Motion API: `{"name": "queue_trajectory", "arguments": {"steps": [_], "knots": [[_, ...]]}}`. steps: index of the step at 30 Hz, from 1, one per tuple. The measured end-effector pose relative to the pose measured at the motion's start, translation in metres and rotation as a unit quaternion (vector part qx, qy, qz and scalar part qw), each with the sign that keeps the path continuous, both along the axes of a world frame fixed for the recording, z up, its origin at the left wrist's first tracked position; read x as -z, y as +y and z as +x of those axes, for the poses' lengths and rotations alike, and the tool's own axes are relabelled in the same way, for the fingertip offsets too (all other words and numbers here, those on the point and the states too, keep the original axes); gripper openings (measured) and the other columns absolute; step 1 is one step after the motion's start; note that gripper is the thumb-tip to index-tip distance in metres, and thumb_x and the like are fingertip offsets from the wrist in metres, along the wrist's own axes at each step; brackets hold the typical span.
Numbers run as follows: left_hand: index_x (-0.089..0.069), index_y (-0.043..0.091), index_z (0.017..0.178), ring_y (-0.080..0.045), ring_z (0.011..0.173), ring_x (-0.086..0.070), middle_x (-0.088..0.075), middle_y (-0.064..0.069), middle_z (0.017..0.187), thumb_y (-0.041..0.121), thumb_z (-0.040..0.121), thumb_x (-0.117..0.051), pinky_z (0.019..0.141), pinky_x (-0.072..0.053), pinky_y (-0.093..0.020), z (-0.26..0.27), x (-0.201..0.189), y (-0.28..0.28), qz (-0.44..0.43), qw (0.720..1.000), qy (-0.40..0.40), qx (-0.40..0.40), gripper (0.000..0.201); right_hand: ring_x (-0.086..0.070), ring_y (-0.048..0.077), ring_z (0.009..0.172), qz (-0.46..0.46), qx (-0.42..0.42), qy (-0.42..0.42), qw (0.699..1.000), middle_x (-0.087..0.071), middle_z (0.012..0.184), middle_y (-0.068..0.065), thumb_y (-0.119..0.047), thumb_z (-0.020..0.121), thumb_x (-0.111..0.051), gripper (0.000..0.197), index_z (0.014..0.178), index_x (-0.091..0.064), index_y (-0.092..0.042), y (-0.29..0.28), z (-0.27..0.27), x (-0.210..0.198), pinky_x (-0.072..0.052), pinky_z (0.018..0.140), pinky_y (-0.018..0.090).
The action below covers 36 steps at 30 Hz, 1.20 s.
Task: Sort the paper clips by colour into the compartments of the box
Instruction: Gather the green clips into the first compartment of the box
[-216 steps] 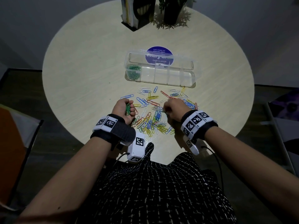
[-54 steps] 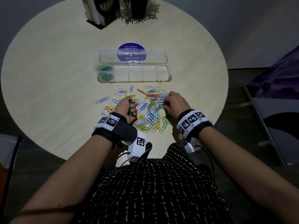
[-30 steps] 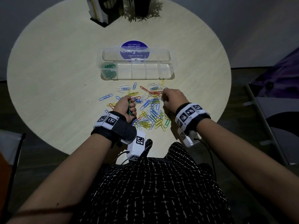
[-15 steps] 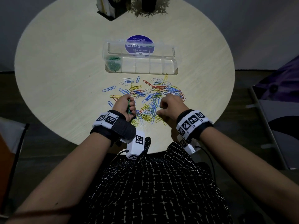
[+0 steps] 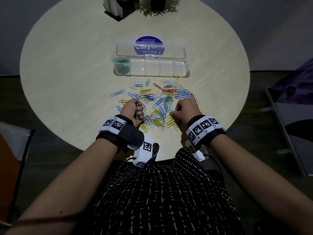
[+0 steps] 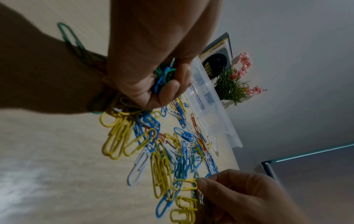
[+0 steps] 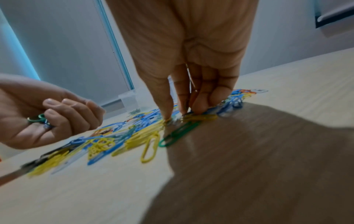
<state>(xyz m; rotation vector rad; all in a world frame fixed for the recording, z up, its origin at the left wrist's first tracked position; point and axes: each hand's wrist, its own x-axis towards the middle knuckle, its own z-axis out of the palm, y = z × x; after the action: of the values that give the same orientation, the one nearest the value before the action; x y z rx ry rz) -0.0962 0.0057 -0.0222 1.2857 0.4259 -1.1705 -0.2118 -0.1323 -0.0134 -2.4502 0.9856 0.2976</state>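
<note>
I sit at a round pale wooden table (image 5: 67, 68), likely in an office: a book stand (image 5: 113, 7) and potted plant (image 5: 157, 5) at twelve o'clock, plain grey walls around me.

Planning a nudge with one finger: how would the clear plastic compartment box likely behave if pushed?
The clear plastic compartment box would probably slide easily: only its leftmost cell holds green paper clips, so it looks light. It sits low and wide on the smooth round wooden table, so tipping seems unlikely.

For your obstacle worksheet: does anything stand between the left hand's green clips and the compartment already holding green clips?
Nothing blocks it. The left hand grips green clips; the box lies open, with only loose clips flat between.
</note>
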Motion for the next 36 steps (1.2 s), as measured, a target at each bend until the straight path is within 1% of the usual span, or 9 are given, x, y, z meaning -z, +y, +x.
{"name": "queue_trajectory", "arguments": {"steps": [3, 8, 15, 19, 22, 27, 30, 32, 36], "knots": [[-0.034, 0.019, 0.063, -0.007, 0.023, -0.025, -0.031, 0.008, 0.031, 0.028, 0.1, -0.03, 0.032, -0.019, -0.009, 0.001, -0.001, -0.005, 0.0, 1.0, -0.001, 0.007, 0.038, -0.06, 0.031, 0.098, 0.003, 0.009, 0.005, 1.0, -0.067, 0.098, 0.019, -0.028, 0.086, -0.062, 0.033, 0.091, -0.068, 0.004, 0.003, 0.004, 0.0, -0.048, 0.082, 0.034], [-0.034, 0.02, 0.063, -0.007, 0.024, -0.025, -0.03, 0.008, 0.031, 0.027, 0.099, -0.03, 0.033, -0.019, -0.01, 0.003, -0.001, -0.01, 0.006, 1.0, -0.003, 0.011, 0.037, -0.059, 0.033, 0.098, -0.009, 0.006, -0.001, 1.0, -0.063, 0.095, 0.018, -0.014, 0.089, -0.051, 0.021, 0.092, -0.065, 0.002, 0.005, 0.009, 0.002, -0.041, 0.075, 0.03], [-0.035, 0.02, 0.063, -0.007, 0.024, -0.025, -0.03, 0.008, 0.031, 0.027, 0.099, -0.03, 0.033, -0.02, -0.008, 0.003, 0.002, -0.009, 0.002, 1.0, -0.005, 0.007, 0.037, -0.057, 0.031, 0.102, -0.037, -0.039, 0.017, 0.998, -0.059, 0.11, 0.015, -0.034, 0.087, -0.06, 0.034, 0.097, -0.062, -0.002, 0.012, 0.014, 0.005, -0.046, 0.084, 0.036], [-0.035, 0.02, 0.062, -0.007, 0.025, -0.025, -0.031, 0.008, 0.031, 0.029, 0.099, -0.03, 0.033, -0.019, -0.011, 0.001, 0.003, -0.009, 0.004, 1.0, -0.001, 0.009, 0.038, -0.055, 0.032, 0.109, -0.049, -0.052, 0.043, 0.996, -0.057, 0.116, 0.016, -0.021, 0.091, -0.051, 0.026, 0.106, -0.06, -0.002, 0.018, 0.019, 0.005, -0.045, 0.091, 0.04], [-0.036, 0.02, 0.062, -0.007, 0.025, -0.026, -0.031, 0.008, 0.031, 0.029, 0.099, -0.031, 0.033, -0.02, -0.011, 0.0, 0.004, -0.008, 0.0, 1.0, 0.006, 0.0, 0.038, -0.057, 0.035, 0.105, -0.027, -0.027, 0.041, 0.998, -0.063, 0.109, 0.018, -0.014, 0.091, -0.049, 0.02, 0.101, -0.061, -0.002, 0.016, 0.02, 0.007, -0.047, 0.09, 0.041], [-0.042, 0.015, 0.065, -0.008, 0.027, -0.043, -0.044, 0.004, 0.036, 0.027, 0.101, -0.032, 0.032, -0.032, -0.009, 0.001, 0.006, -0.008, -0.021, 0.999, 0.028, -0.033, 0.04, -0.055, 0.034, 0.106, -0.006, 0.042, -0.033, 0.999, -0.066, 0.103, 0.019, -0.011, 0.091, -0.045, 0.02, 0.096, -0.063, -0.002, 0.006, 0.016, -0.004, -0.045, 0.091, 0.04], [-0.049, 0.007, 0.071, -0.015, 0.046, -0.061, -0.057, -0.007, 0.061, 0.027, 0.102, -0.032, 0.039, -0.047, -0.015, -0.004, 0.005, -0.012, -0.043, 0.998, 0.033, -0.042, 0.041, -0.058, 0.03, 0.094, 0.001, 0.025, -0.114, 0.993, -0.067, 0.095, 0.016, -0.008, 0.087, -0.05, 0.015, 0.088, -0.063, -0.003, 0.01, 0.02, -0.02, -0.046, 0.085, 0.035], [-0.051, 0.003, 0.076, -0.018, 0.061, -0.06, -0.056, -0.01, 0.072, 0.028, 0.103, -0.028, 0.045, -0.052, -0.018, -0.007, 0.003, -0.016, -0.061, 0.996, 0.045, -0.04, 0.043, -0.054, 0.022, 0.083, 0.045, -0.018, -0.147, 0.988, -0.064, 0.086, 0.011, -0.006, 0.084, -0.056, 0.009, 0.089, -0.063, -0.004, 0.021, 0.026, -0.03, -0.047, 0.082, 0.032], [-0.052, 0.002, 0.092, -0.017, 0.061, -0.058, -0.058, -0.011, 0.071, 0.031, 0.102, -0.028, 0.047, -0.054, -0.021, -0.009, 0.002, -0.02, -0.097, 0.988, 0.096, -0.068, 0.039, -0.051, 0.017, 0.076, 0.078, -0.06, -0.174, 0.98, -0.058, 0.077, 0.003, -0.015, 0.084, -0.065, 0.016, 0.094, -0.06, -0.004, 0.031, 0.036, -0.038, -0.036, 0.072, 0.023]]}}
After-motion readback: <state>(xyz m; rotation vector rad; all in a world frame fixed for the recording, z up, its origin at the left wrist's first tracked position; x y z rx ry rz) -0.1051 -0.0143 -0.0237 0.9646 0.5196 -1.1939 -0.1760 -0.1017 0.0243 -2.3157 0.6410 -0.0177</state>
